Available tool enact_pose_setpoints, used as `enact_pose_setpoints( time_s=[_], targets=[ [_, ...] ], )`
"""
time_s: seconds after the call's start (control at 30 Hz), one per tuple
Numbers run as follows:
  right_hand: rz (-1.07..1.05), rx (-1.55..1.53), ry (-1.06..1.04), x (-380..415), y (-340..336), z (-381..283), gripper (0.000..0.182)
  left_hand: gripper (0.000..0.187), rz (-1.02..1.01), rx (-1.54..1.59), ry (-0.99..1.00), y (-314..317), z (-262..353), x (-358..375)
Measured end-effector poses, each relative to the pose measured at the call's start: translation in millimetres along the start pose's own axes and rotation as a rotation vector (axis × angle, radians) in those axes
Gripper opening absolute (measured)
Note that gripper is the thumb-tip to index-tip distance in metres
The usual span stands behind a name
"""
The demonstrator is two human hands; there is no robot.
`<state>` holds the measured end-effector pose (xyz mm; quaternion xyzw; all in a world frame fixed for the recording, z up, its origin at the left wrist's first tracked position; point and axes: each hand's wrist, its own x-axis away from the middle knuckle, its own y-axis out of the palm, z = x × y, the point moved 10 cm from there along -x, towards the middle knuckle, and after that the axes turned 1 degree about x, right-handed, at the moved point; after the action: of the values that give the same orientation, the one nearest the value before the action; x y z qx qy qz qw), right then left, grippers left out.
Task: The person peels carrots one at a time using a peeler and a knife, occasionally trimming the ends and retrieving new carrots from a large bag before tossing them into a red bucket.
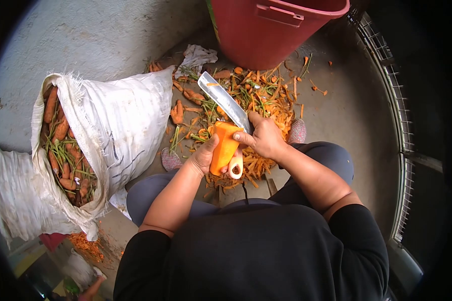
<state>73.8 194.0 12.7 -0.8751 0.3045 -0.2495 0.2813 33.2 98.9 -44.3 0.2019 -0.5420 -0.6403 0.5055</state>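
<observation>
My left hand (203, 156) is closed around a thick, peeled orange carrot (225, 149), held upright over the peelings between my knees. In my right hand (267, 136) is a wide-bladed knife (226, 102), its blade slanting up and to the left, with a scrap of orange on it. The right thumb rests against the carrot's upper right edge. Just below, a cream handle (236, 164) with a hole in its end sticks out beside the carrot, by fingertips curled underneath. The rest of that handle's tool is hidden.
A heap of peelings (266, 103) with green stems covers the floor between my feet. An open white sack (128, 120) of unpeeled carrots (60, 129) lies at left. Ahead stands a red bin (271, 37); a wire-mesh metal frame (398, 125) curves along the right.
</observation>
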Motion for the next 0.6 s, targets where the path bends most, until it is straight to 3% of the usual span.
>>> enact_pose_setpoints(
  time_s=[0.23, 0.43, 0.53, 0.6],
  targets=[
    [0.015, -0.114, 0.063, -2.7, 13.2, 11.8, 0.064, 0.071, 0.075, -0.103, 0.044, -4.8, 5.3, -1.3],
    [-0.111, -0.533, 0.134, -10.0, 40.0, 31.9, 0.051, 0.064, 0.325, -0.453, 0.168, -17.6, 26.3, 0.6],
    [-0.305, -0.854, 0.400, 2.2, 59.3, 41.0, 0.053, 0.058, 0.469, -0.700, 0.301, -14.1, 46.8, 4.5],
    [-0.264, -1.056, 0.534, 2.9, 66.6, 44.7, 0.055, 0.055, 0.605, -0.961, 0.409, -14.9, 58.9, 11.8]
  ],
)
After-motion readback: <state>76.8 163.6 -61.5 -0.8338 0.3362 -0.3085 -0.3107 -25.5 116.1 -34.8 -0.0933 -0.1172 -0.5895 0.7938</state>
